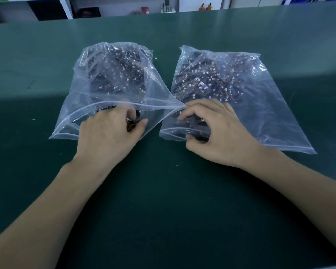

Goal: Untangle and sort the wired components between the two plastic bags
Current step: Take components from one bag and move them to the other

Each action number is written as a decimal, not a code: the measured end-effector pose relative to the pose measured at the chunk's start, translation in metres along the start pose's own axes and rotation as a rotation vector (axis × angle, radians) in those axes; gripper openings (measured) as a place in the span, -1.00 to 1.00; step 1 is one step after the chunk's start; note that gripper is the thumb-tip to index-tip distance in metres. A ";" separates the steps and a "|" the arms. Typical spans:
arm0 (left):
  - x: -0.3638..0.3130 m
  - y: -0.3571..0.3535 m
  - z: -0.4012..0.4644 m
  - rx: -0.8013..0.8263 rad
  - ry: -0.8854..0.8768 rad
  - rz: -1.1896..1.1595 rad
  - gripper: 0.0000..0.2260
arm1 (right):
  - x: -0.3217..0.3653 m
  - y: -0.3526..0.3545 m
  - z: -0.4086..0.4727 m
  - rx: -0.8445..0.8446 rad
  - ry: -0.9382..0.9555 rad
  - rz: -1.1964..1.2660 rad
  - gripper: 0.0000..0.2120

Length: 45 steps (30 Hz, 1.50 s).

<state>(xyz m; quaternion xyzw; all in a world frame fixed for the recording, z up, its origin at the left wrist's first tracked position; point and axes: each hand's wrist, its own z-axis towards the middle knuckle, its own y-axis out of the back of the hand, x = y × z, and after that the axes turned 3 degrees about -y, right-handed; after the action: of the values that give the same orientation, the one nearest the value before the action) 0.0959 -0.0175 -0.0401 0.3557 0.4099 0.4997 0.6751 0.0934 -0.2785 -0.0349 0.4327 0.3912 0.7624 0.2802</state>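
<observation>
Two clear zip bags lie side by side on the green table, both full of dark wired components with small white connectors. My left hand [109,131] reaches into the mouth of the left bag [81,98] and grips a dark wired component [131,125] between thumb and fingers. At the mouth of the right bag [260,109], my right hand [211,131] curls its fingers round another dark component [200,137], thumb underneath. The upper lip of the left bag stretches across to my right hand's fingers.
The green table [163,200] runs wide in front of and around the bags. Small white crumbs lie scattered on it. Behind the far edge stand white shelves [66,8] with small tools and red items [205,6].
</observation>
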 end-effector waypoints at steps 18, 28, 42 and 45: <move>-0.001 0.002 0.001 0.110 -0.047 0.109 -0.64 | 0.000 -0.007 0.001 -0.160 -0.005 0.146 -0.90; -0.012 0.006 -0.003 -0.178 -0.314 -0.155 -0.81 | -0.002 -0.003 0.002 -0.241 0.033 0.162 -0.91; -0.046 0.014 -0.018 -0.167 -0.297 -0.725 -0.77 | 0.003 -0.005 0.000 -0.172 0.111 0.287 -0.79; -0.048 0.013 -0.019 -0.171 -0.286 -0.769 -0.75 | 0.002 -0.006 0.002 -0.140 0.081 0.442 -0.88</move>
<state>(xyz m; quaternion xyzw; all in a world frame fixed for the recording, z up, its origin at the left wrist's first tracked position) 0.0662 -0.0592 -0.0265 0.1853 0.3718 0.1891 0.8898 0.0943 -0.2730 -0.0383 0.4566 0.2441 0.8471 0.1200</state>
